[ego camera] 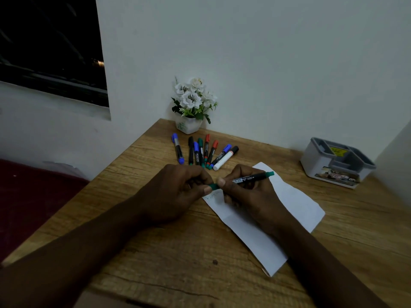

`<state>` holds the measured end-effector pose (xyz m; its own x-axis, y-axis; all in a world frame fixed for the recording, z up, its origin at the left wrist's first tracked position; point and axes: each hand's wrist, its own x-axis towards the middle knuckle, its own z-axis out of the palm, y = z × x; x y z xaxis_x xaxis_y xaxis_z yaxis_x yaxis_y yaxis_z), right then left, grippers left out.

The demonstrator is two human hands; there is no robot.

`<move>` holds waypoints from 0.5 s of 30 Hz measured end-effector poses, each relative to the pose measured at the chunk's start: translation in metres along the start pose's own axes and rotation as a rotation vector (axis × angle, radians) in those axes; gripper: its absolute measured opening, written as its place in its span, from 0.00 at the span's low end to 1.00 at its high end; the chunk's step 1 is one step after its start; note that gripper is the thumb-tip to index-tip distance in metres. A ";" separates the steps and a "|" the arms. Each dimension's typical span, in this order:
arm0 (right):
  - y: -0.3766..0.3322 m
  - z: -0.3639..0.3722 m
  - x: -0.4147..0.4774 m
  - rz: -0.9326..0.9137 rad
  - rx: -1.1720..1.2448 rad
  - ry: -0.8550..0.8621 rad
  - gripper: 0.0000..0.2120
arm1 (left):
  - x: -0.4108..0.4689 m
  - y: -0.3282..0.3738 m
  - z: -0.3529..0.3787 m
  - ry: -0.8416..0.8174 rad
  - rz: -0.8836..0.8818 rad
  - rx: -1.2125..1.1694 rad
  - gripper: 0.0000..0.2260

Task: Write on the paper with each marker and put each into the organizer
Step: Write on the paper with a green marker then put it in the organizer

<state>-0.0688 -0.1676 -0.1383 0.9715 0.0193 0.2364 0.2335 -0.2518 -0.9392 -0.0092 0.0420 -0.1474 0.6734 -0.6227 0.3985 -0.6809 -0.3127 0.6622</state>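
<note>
Forearms come in from the bottom edge over the wooden surface. Left hand grip pinched closed on a green cap, right at the marker's tip end. Right hand grip closed around the green marker, over the white paper. Marker long axis near horizontal, tail end pointing right and slightly away, tip end toward the left hand. Eight other markers fanned out beyond the hands. Grey organizer far right, well apart.
</note>
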 end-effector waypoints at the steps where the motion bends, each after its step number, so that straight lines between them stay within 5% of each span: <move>1: 0.000 0.000 0.000 0.003 -0.005 -0.001 0.12 | 0.000 -0.001 0.000 -0.009 -0.002 -0.006 0.04; 15: -0.010 -0.004 -0.003 -0.057 -0.031 -0.012 0.07 | 0.002 0.003 0.008 0.196 0.040 -0.059 0.07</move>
<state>-0.0739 -0.1689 -0.1285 0.9570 0.0466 0.2863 0.2877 -0.2797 -0.9160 -0.0122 0.0339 -0.1496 0.6933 -0.4805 0.5371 -0.6940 -0.2445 0.6772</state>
